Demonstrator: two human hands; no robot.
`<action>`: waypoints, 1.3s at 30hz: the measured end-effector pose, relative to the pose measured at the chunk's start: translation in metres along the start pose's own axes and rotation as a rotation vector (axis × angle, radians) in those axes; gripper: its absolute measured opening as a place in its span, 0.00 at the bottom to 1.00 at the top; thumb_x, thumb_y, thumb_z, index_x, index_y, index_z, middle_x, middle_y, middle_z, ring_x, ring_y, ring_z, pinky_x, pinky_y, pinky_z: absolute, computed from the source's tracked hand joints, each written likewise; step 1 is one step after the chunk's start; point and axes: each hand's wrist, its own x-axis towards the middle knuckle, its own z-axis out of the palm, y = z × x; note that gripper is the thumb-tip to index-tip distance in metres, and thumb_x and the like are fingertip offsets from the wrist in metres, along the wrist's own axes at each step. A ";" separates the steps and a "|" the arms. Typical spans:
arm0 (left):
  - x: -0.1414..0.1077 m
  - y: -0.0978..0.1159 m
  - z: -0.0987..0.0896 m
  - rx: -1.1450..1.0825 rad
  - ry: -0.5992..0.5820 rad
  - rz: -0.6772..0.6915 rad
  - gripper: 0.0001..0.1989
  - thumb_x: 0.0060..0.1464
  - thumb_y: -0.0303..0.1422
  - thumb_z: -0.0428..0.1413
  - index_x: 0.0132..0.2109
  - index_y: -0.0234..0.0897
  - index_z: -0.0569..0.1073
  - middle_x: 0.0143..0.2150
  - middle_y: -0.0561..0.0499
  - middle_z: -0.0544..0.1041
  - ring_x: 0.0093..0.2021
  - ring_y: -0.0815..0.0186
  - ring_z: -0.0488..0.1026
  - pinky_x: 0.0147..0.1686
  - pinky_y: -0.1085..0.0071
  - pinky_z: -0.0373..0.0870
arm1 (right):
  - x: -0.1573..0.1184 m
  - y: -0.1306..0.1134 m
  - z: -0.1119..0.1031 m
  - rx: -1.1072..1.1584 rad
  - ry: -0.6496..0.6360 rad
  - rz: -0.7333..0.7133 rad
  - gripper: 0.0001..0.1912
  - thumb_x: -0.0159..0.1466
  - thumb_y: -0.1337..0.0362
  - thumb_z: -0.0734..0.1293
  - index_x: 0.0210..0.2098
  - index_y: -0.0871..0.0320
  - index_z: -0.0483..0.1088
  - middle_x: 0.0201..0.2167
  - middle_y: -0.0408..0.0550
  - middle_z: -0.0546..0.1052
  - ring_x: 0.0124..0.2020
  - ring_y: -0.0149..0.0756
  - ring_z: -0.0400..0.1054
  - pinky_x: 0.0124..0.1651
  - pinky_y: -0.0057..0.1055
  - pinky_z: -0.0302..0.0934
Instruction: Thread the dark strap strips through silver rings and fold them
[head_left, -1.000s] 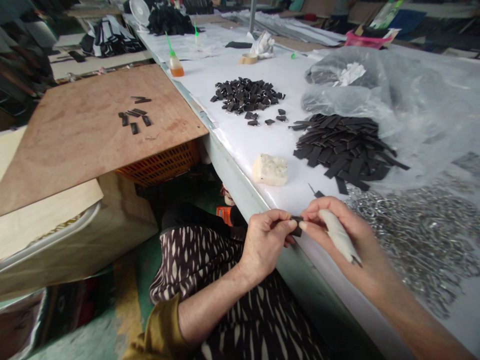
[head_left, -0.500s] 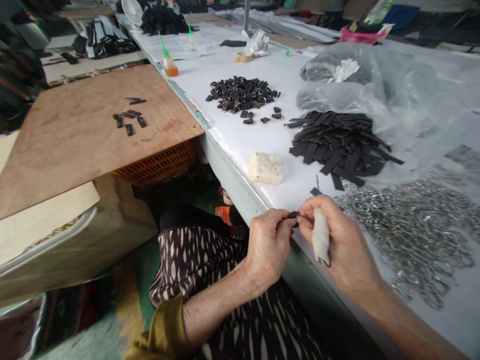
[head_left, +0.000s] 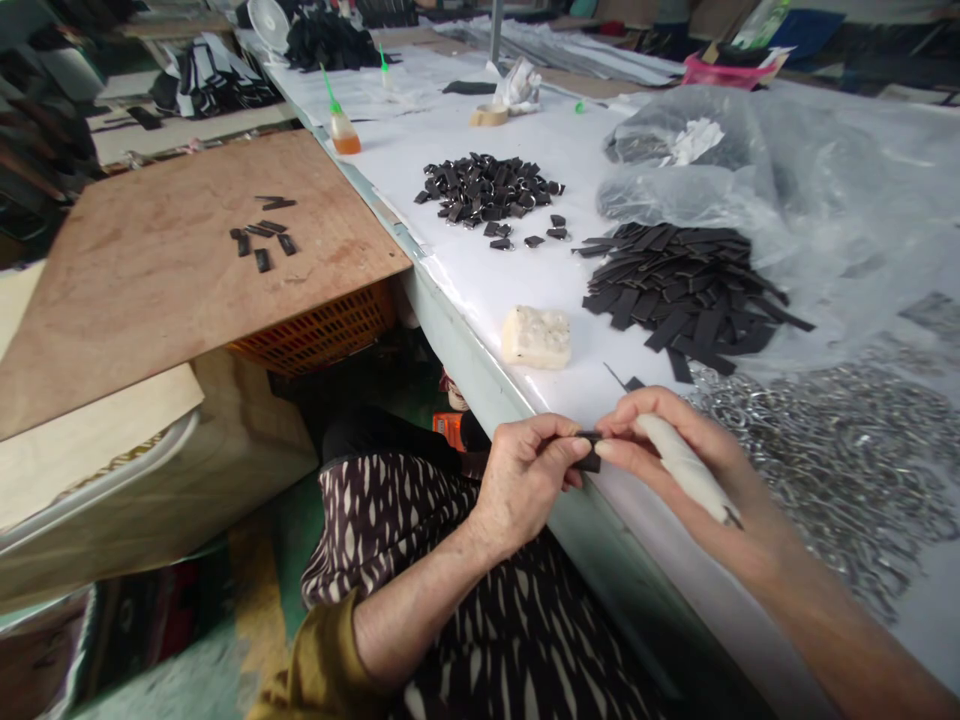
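Pinching a small black strip at the near edge of the white-covered table, the left hand shows its back to the viewer, with thumb and index finger pressed together in a narrow grip. The left forearm slants up and rightward from an olive sleeve, rolled back toward the elbow.

The right hand enters from the lower right corner, its thumb and index fingertips meeting at the strip's right end. Between this thumb and index finger rests a white-wrapped handle, slanting down to the right; how the remaining right fingers are curled cannot be told.

Beyond the hands stand a pale block and, farther right, a heap of black strips. A spread of metal pieces lies just beside the right hand.
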 end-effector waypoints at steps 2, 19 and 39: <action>0.001 0.003 -0.001 -0.059 -0.057 -0.039 0.07 0.48 0.31 0.56 0.27 0.31 0.71 0.18 0.54 0.67 0.18 0.74 0.62 0.22 0.76 0.60 | 0.001 0.000 -0.003 0.017 -0.029 0.026 0.08 0.56 0.59 0.66 0.31 0.54 0.63 0.26 0.41 0.71 0.27 0.31 0.66 0.28 0.27 0.60; 0.009 -0.011 0.003 -0.325 0.046 -0.045 0.12 0.47 0.38 0.59 0.31 0.33 0.71 0.14 0.59 0.60 0.15 0.77 0.53 0.18 0.76 0.48 | -0.005 -0.005 0.010 -0.001 0.126 0.027 0.12 0.55 0.57 0.67 0.35 0.53 0.63 0.36 0.43 0.74 0.35 0.35 0.69 0.39 0.33 0.63; 0.005 -0.012 0.006 -0.619 0.020 -0.144 0.12 0.46 0.37 0.60 0.32 0.33 0.70 0.18 0.56 0.67 0.17 0.74 0.63 0.22 0.75 0.56 | -0.013 -0.004 0.024 -0.049 0.222 -0.054 0.08 0.58 0.60 0.65 0.36 0.51 0.62 0.29 0.44 0.73 0.26 0.33 0.68 0.26 0.30 0.64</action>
